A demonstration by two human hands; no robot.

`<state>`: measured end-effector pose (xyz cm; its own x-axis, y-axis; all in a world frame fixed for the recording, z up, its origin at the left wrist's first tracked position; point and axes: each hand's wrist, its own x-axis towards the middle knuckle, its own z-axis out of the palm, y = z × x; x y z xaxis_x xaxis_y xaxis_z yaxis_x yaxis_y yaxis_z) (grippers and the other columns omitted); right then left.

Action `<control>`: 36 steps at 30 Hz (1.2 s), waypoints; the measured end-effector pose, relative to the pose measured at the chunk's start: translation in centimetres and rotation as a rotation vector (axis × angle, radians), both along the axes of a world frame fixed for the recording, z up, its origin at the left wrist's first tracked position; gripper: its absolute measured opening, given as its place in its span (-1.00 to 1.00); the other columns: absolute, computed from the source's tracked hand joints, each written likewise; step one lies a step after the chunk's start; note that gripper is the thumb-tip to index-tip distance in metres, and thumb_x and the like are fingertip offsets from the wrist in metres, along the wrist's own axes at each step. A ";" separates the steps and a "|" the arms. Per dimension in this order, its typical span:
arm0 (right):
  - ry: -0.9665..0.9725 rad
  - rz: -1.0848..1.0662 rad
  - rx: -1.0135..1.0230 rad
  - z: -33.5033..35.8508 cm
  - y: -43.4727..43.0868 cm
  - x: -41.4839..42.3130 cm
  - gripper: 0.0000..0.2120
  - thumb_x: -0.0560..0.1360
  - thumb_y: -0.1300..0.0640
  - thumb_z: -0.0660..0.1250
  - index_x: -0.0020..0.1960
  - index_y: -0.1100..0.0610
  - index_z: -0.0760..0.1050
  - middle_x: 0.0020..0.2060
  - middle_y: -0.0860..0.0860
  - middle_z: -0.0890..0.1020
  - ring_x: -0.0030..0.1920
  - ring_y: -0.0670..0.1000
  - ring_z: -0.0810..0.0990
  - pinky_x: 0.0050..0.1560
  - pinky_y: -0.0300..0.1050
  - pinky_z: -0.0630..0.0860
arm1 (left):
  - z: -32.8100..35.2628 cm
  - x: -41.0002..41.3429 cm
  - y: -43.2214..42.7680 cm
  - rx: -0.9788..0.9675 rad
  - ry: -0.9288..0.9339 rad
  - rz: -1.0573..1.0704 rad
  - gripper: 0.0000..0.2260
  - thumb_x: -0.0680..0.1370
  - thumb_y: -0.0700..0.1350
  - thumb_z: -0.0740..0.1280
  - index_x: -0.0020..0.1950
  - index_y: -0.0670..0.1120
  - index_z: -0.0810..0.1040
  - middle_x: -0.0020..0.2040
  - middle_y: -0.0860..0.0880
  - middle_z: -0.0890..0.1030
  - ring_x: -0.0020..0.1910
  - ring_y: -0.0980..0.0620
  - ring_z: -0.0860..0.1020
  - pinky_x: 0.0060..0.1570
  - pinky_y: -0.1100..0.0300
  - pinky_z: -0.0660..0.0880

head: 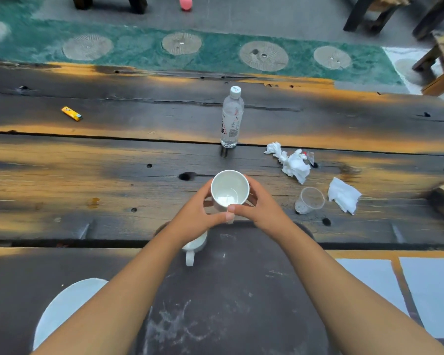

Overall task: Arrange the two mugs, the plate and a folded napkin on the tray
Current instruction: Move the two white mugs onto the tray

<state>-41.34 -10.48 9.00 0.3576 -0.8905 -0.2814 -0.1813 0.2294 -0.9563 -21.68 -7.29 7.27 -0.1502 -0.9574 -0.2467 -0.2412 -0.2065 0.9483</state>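
Both hands hold one white mug (pixel 230 190) upright over the far edge of the dark round tray (pixel 241 290). My left hand (pixel 192 216) wraps its left side and my right hand (pixel 262 208) its right side, thumbs meeting in front. The mug is empty. A second white mug (pixel 195 245) stands on the tray's far left part, mostly hidden under my left wrist, its handle pointing toward me. A white plate (pixel 62 308) lies on the table left of the tray, partly covered by my left forearm. Two flat pale napkin sheets (pixel 369 280) lie right of the tray.
A clear water bottle (pixel 231 119) stands beyond the held mug. Crumpled tissue (pixel 292 163), another loose tissue (pixel 342 194) and a tipped clear plastic cup (pixel 309 201) lie at the right. A yellow lighter (pixel 71 113) lies far left. Wooden table (pixel 87 175), benches beyond.
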 end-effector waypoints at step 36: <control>0.120 -0.041 0.112 -8.1 7.3 -10.8 -0.26 0.35 0.14 0.60 0.44 -0.15 0.41 0.33 -0.14 0.59 0.38 -0.07 0.54 0.40 0.07 0.50 | -6.4 -11.4 7.7 0.250 0.055 -0.025 -0.19 0.39 -0.12 0.60 0.47 0.35 0.26 0.39 0.29 0.50 0.38 0.22 0.49 0.40 -0.11 0.43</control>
<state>-52.12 -3.14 0.91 0.2798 -0.8642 -0.4183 -0.2806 0.3430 -0.8964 -33.09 0.39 0.90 -0.1925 -0.8638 -0.4657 -0.1983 -0.4305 0.8805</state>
